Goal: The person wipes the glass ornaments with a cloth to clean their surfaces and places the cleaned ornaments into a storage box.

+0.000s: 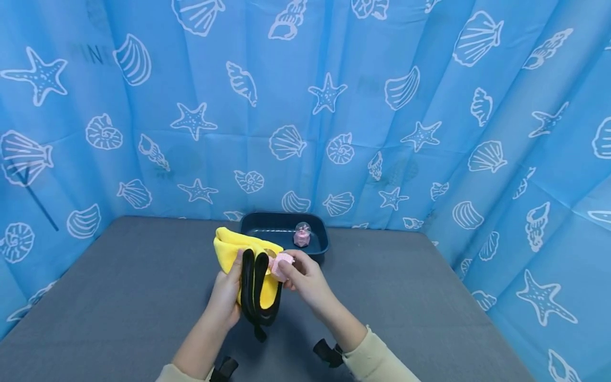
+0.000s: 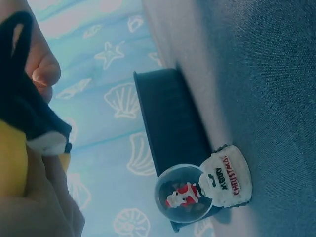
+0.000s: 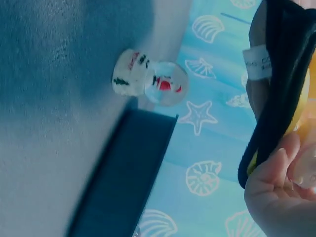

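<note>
My left hand (image 1: pixel 225 297) grips a folded yellow cloth (image 1: pixel 229 245) with thick black edging. Between the thumb and fingers of my right hand (image 1: pixel 307 278) is a small pink snow globe (image 1: pixel 282 265), its dome against the yellow cloth. Its dome is partly hidden by the cloth. A second pink snow globe (image 1: pixel 302 235) stands upright in the dark blue tray (image 1: pixel 267 218) behind my hands. In both wrist views a Santa snow globe (image 2: pixel 185 193) with a white "Merry Christmas" base stands on the table beside the tray; the head view does not show it.
A grey cloth-covered table (image 1: pixel 143 286) lies under everything. Blue curtains (image 1: pixel 296 116) with white shells and starfish hang behind it and at the sides. Black straps (image 1: pixel 328 353) are near my wrists. A white label (image 3: pixel 257 62) shows on the cloth.
</note>
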Available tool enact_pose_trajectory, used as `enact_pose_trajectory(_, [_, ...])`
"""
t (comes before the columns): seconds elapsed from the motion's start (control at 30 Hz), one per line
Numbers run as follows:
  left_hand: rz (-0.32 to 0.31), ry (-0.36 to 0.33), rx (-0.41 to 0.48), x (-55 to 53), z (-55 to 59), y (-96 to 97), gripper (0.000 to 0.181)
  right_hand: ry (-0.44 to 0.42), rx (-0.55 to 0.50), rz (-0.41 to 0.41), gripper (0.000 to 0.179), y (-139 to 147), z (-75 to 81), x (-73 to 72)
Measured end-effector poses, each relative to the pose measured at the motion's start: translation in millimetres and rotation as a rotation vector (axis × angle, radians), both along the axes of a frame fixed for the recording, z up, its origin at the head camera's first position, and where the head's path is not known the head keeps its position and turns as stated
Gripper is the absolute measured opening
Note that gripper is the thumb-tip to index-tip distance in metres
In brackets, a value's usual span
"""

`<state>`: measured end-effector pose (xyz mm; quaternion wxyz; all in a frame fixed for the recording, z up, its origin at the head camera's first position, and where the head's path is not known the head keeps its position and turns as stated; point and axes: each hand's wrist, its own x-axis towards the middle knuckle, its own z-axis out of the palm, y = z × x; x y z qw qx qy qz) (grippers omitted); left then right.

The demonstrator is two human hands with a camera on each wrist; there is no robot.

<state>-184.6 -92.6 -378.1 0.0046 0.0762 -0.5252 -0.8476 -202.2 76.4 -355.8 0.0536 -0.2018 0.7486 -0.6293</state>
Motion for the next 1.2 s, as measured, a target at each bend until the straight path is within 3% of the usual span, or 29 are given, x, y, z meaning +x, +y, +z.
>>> enact_pose_trajectory(0.27, [-0.100,-0.013,-0.018,-3.7,1.7,0.7,0.056,0.353,0.203,0.009,0.044,3,-2.2,-1.4])
enact_pose_trajectory(0.57, [-0.030,-0.015,0.019,-3.4,-3.8,0.3,0.039,0.410,0.230,0.061,0.044,6,-5.5,-1.4])
enact_pose_trajectory(0.77, [0.036,-0.044,0.062,-2.7,-6.3,0.8,0.044,0.349,0.203,0.094,0.042,9,-9.2,-2.8])
enact_pose_trajectory(1.0, [0.093,-0.024,0.078,-2.6,-8.6,-0.6,0.038,0.154,0.092,0.095,0.040,11,-8.3,-3.4])
enact_pose_trajectory(1.1, [0.084,-0.027,0.079,-2.0,-7.3,-3.0,0.040,0.079,0.035,0.078,0.042,11,-6.5,-2.8])
enact_pose_trajectory(1.2, [0.032,-0.008,0.067,-0.5,-4.1,-4.2,0.046,0.006,-0.029,0.050,0.043,11,-4.5,-3.2])
